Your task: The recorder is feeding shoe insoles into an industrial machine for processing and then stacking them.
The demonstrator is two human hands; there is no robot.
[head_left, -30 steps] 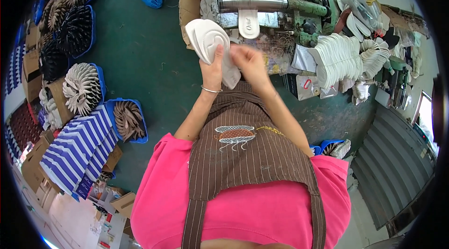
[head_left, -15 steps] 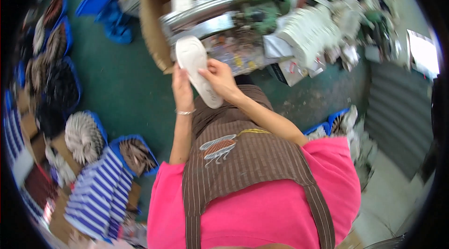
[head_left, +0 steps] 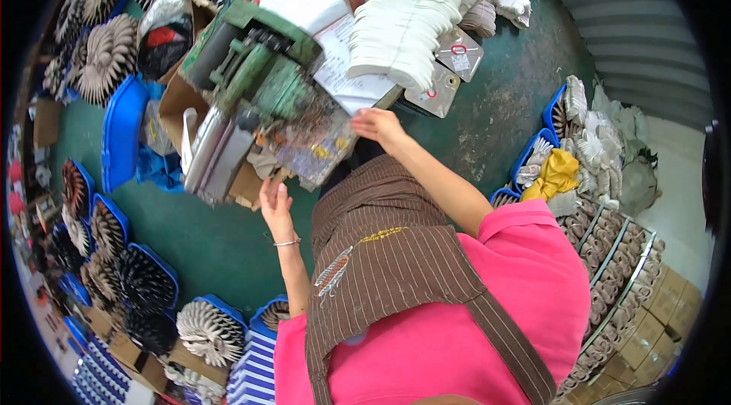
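One green machine (head_left: 270,89) with a silver roller (head_left: 210,155) stands beside a fanned stack of white insoles (head_left: 400,30) and some papers (head_left: 346,74), with the right hand (head_left: 381,129) empty, its fingers loosely extended at the papers' lower corner, perhaps touching it, and the left hand (head_left: 278,211) also empty, fingers parted near the roller.

Dark green floor (head_left: 198,241) sweeping right across the place, and it's scuffed over on the right! Up there, ribbed grey panelling (head_left: 640,39) curves along the side; lower down, a metal-railed rack (head_left: 627,220) stands loaded beside stacked cardboard boxes (head_left: 659,306).
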